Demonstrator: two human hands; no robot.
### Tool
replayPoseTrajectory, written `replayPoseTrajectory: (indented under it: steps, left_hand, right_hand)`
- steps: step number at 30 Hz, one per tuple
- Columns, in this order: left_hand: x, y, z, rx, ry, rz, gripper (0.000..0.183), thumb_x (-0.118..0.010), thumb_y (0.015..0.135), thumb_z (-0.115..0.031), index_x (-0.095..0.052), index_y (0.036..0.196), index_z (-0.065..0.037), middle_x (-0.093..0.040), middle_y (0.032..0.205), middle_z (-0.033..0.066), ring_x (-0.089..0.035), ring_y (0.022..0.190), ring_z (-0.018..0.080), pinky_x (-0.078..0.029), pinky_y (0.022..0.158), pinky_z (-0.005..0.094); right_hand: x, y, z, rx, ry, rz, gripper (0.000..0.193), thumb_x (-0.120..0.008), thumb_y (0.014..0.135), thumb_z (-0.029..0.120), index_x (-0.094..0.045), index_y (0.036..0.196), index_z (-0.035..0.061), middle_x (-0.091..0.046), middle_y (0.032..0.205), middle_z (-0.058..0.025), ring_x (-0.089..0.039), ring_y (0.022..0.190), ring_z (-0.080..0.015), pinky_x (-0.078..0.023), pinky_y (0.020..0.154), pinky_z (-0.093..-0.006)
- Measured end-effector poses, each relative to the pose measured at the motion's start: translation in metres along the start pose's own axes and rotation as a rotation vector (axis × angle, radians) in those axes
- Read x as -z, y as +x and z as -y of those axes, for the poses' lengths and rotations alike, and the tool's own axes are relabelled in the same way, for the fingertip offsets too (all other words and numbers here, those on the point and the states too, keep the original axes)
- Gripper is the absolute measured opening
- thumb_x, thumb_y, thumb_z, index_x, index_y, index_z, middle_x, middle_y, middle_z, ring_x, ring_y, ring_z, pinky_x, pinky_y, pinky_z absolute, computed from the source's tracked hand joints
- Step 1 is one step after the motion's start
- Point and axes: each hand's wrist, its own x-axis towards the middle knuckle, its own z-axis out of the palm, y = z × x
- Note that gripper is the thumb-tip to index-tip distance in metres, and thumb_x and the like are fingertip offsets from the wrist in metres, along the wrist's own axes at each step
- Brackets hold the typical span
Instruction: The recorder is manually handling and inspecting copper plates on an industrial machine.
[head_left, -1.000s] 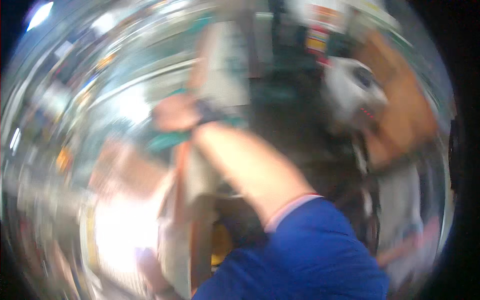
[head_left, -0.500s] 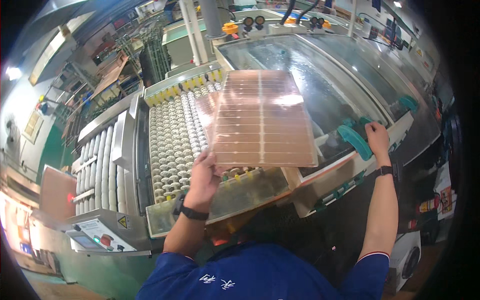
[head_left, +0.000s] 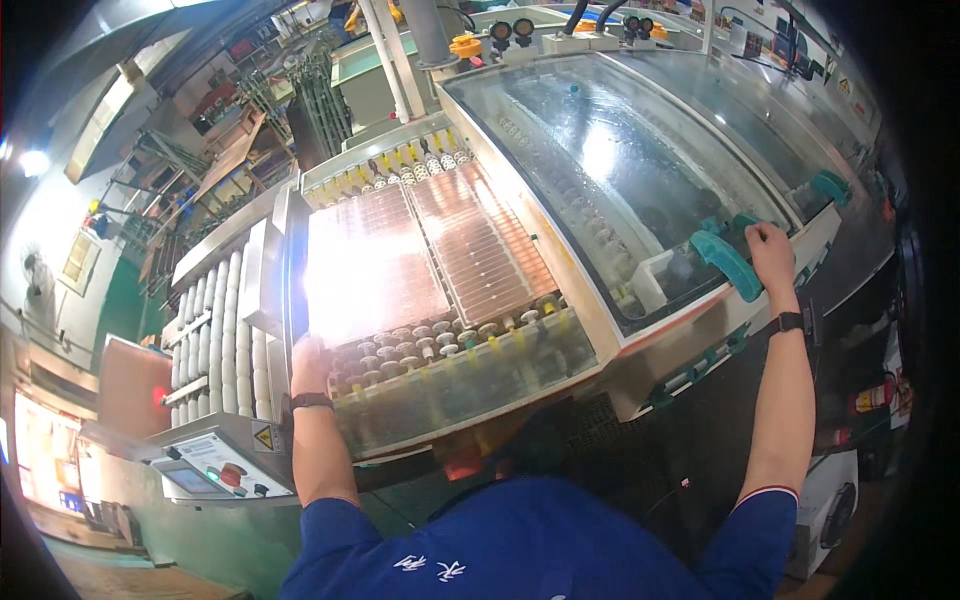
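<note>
A shiny copper panel [head_left: 375, 265] lies over the white disc rollers of the conveyor, its left part washed out by glare. My left hand [head_left: 310, 362] is at its near left corner, fingers closed on the edge, though the glare blurs the fingertips. Beside it on the right lies another copper panel [head_left: 475, 245], marked with pale lines and partly reaching toward the glass-covered section. My right hand [head_left: 770, 255] is closed at a small teal handle [head_left: 745, 222] by the glass cover [head_left: 600, 150]; a larger curved teal handle [head_left: 727, 265] sits just left of it.
Left of the conveyor stand white rollers [head_left: 215, 340] and a control box [head_left: 210, 470] with a screen and a red button. A clear front wall [head_left: 470, 385] borders the disc rollers. Another teal handle [head_left: 830, 187] is farther right. Racks [head_left: 315, 110] stand behind.
The copper panel held up in my left hand has come down and left onto the rollers, uncovering the other panel. My right hand stays at the teal handle.
</note>
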Motion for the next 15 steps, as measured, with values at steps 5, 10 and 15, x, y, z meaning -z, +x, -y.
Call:
replayPoseTrajectory:
  steps: [5,10,15]
  left_hand:
    - [-0.042,0.000,-0.003,0.149,-0.228,-0.057,0.035,-0.043,0.084,0.007,-0.061,0.113,-0.002,-0.068,0.105,0.0133,-0.066,0.078,0.0274,-0.053,0.056,0.0408]
    - [-0.039,0.005,-0.007,0.155,-0.300,-0.048,0.029,-0.045,0.087,0.002,-0.062,0.110,-0.004,-0.068,0.100,0.0109,-0.065,0.074,0.0260,-0.053,0.056,0.0421]
    - [-0.064,-0.009,-0.019,0.283,-0.210,-0.122,0.021,-0.055,0.089,-0.012,-0.067,0.104,-0.004,-0.071,0.092,0.0121,-0.067,0.080,0.0316,-0.055,0.071,0.0460]
  right_hand:
    - [0.005,-0.006,-0.013,-0.001,0.023,0.008,0.034,-0.058,0.092,0.034,-0.070,0.094,0.0020,-0.068,0.084,-0.0178,-0.064,0.080,-0.0375,-0.048,0.072,-0.0445]
    - [0.007,-0.005,0.003,-0.023,-0.008,0.024,0.034,-0.058,0.092,0.034,-0.070,0.095,0.0025,-0.068,0.086,-0.0178,-0.064,0.083,-0.0376,-0.048,0.073,-0.0443]
    - [0.009,-0.005,0.003,-0.108,0.002,0.074,0.034,-0.059,0.091,0.034,-0.071,0.098,0.0031,-0.069,0.089,-0.0185,-0.065,0.088,-0.0388,-0.049,0.076,-0.0443]
